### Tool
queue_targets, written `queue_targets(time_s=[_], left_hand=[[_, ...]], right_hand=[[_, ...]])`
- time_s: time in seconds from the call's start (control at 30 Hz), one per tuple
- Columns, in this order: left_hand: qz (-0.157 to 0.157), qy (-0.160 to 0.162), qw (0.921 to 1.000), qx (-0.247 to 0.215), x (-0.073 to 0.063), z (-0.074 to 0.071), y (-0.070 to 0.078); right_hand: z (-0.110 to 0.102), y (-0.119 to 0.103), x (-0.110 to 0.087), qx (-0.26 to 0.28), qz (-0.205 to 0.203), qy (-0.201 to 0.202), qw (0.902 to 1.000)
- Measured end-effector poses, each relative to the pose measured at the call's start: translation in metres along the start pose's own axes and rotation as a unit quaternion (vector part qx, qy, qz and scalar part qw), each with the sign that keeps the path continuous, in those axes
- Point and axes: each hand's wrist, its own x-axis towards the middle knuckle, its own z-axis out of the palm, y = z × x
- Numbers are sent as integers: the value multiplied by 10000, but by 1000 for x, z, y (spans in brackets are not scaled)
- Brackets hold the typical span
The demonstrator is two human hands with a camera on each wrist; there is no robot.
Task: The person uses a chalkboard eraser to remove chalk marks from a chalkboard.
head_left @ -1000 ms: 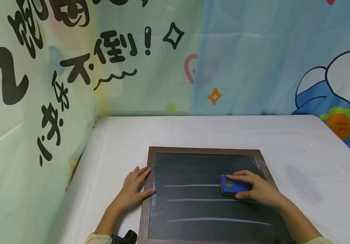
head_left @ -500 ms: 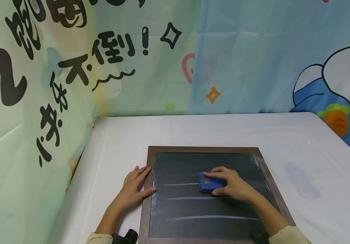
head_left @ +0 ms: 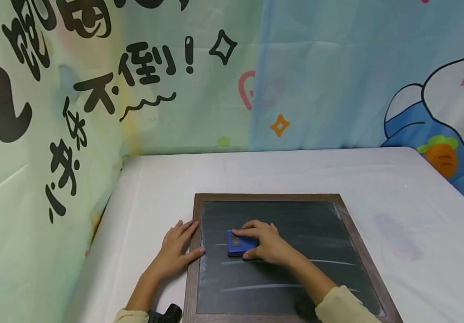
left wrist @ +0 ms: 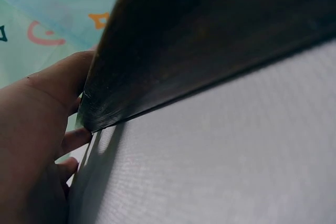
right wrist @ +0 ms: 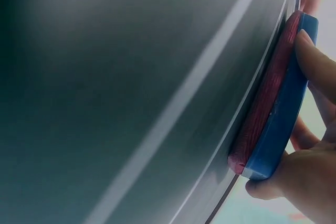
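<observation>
A chalkboard [head_left: 296, 215] in a brown wooden frame [head_left: 268, 197] lies on the white tabletop. My right hand [head_left: 270, 244] grips a blue chalkboard eraser [head_left: 240, 243] by its edges, thumb on the near side. In the right wrist view the eraser's dark red felt [right wrist: 265, 95] faces the board. A short bit of the top chalk line shows left of the eraser; the two lower white lines [head_left: 262, 286] run partly under the right forearm. My left hand [head_left: 173, 251] rests at the frame's left side, fingers spread, thumb over the frame edge.
A white cloth [head_left: 167, 179] covers the table, with a faint purple stain [head_left: 397, 235] right of the board. Printed fabric backdrops [head_left: 317, 89] rise behind and at the left. A black device [head_left: 167, 314] is strapped at the left wrist.
My right hand has slid the eraser leftward along the top chalk line, and that line no longer shows to the right of it. The left hand has stayed at the frame.
</observation>
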Motion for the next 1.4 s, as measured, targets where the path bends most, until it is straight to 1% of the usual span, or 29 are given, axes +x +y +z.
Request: queue_targets(time_s=[0.1, 0.27, 0.33, 0.47, 0.6, 0.83, 1.1, 1.23, 1.4], left_hand=[[-6, -45, 10000, 51, -1, -1, 0], [-99, -331, 9994, 70, 0, -2, 1], [-126, -397, 9991, 69, 0, -2, 3], [-130, -351, 9993, 23, -1, -2, 4], [-116, -263, 9996, -54, -1, -1, 4], [-121, -263, 9995, -96, 0, -2, 4], [-209, -308, 9992, -166, -1, -1, 4], [-284, -304, 9989, -230, -1, 0, 3], [-285, -314, 9989, -197, -3, 1, 2]], right_hand=[[9, -12, 8, 6, -45, -23, 10000], [25, -31, 18, 49, -110, 61, 9999], [29, -39, 21, 27, -119, 107, 9999], [31, -45, 22, -67, -178, 92, 9998], [29, -44, 22, -182, -218, -33, 9996], [24, -41, 19, -447, -292, -110, 9985], [20, -33, 14, -323, -310, -117, 9989], [14, -24, 6, -292, -297, -35, 9991], [6, -12, -4, -201, -209, 15, 9996]])
